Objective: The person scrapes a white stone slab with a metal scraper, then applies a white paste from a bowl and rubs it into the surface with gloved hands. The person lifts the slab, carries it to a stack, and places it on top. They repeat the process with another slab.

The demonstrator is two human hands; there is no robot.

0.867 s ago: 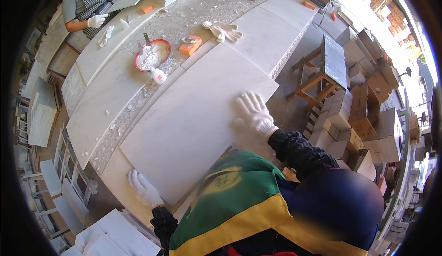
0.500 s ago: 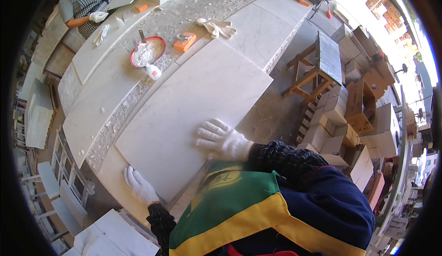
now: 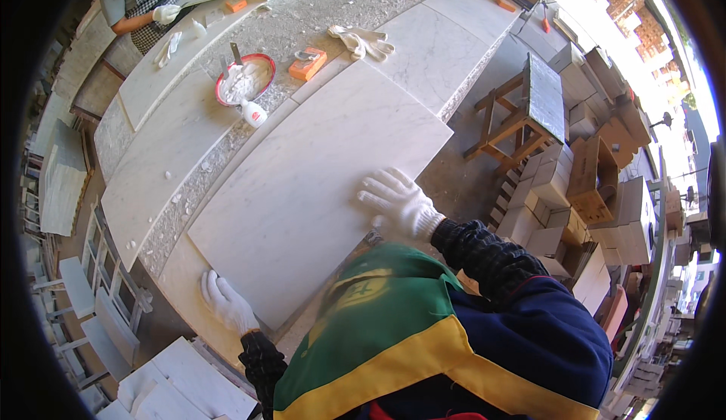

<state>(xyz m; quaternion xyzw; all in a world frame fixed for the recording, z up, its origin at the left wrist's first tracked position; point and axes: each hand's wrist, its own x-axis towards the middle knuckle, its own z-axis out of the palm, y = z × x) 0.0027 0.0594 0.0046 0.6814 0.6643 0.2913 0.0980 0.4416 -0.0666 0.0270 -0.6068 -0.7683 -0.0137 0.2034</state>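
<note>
A white, faintly veined stone slab [image 3: 310,185] lies flat on the worktable in front of me. Near its right-hand edge, my right hand [image 3: 401,204] in a white knit glove rests on the surface, fingers stretched and spread. My left hand [image 3: 227,303], gloved likewise, lies along the slab's near-left edge with its fingers extended, partly on the tan board [image 3: 181,276] beneath. Neither hand is closed on anything. Beyond the slab sit a red-rimmed bowl [image 3: 246,80] of white paste with putty knives, and a white squeeze bottle [image 3: 253,114].
An orange block [image 3: 308,63] and loose gloves [image 3: 361,43] lie farther up the table. Other slabs [image 3: 423,57] adjoin mine. At far left, a person [image 3: 144,4] wears a checked apron. A wooden stand [image 3: 522,110] and cardboard boxes [image 3: 594,178] fill the right side.
My right hand has slid right and a little farther away across the slab. My left hand stays about where it was. The other person's gloved hand has shifted slightly.
</note>
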